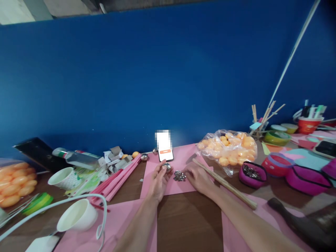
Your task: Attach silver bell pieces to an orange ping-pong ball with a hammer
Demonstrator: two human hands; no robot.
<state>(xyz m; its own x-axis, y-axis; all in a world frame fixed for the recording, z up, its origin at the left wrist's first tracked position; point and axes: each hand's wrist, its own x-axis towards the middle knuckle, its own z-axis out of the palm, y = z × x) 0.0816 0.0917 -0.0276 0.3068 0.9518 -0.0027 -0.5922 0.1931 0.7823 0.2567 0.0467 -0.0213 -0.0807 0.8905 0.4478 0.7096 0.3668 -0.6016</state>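
Observation:
My left hand (158, 180) is closed around a shiny silver ball (167, 167), pinched between the thumb and fingers. Just right of it, a small heap of metal pieces (180, 176) lies on a pink sheet (149, 175); the pieces are too small to name. At the heap's right edge is my right hand (197, 176), palm down, its fingers bent together and their tips partly hidden. Beyond both hands a phone (166, 154) stands upright with a lit screen. A wooden stick (228, 185) runs diagonally beside my right hand.
A clear bag of orange balls (228, 148) lies at the back right. Near it stands a purple pouch (252, 175) with metal pieces. To the left are pink paper strips (118, 182), a white cup (77, 215) and a white cable (65, 200). A hammer-like dark object (286, 213) lies front right.

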